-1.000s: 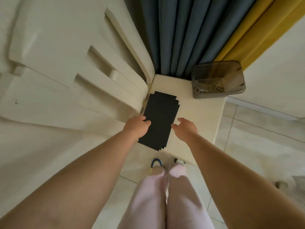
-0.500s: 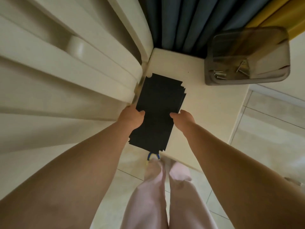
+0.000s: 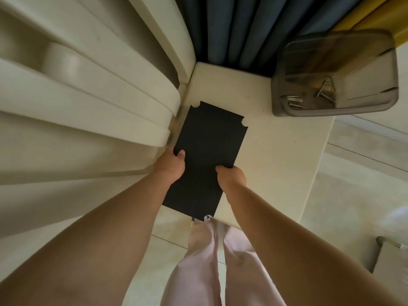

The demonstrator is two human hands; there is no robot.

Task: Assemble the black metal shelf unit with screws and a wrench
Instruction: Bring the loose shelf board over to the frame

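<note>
You're gripping the flat matte-black shelf panel (image 3: 209,155) by its long edges: left hand (image 3: 171,165) with the thumb curled over the left edge, right hand (image 3: 231,176) pinching the right edge. The panel is rectangular with scalloped corner notches, lying on the smooth cream tabletop (image 3: 276,151), near end overhanging. Silver screws (image 3: 309,97) are sitting in the translucent grey plastic tray (image 3: 335,110) at the far right corner.

Cream table (image 3: 276,151) beside blue curtains (image 3: 242,29), yellow curtain (image 3: 364,16), pale tiled floor (image 3: 353,184).
</note>
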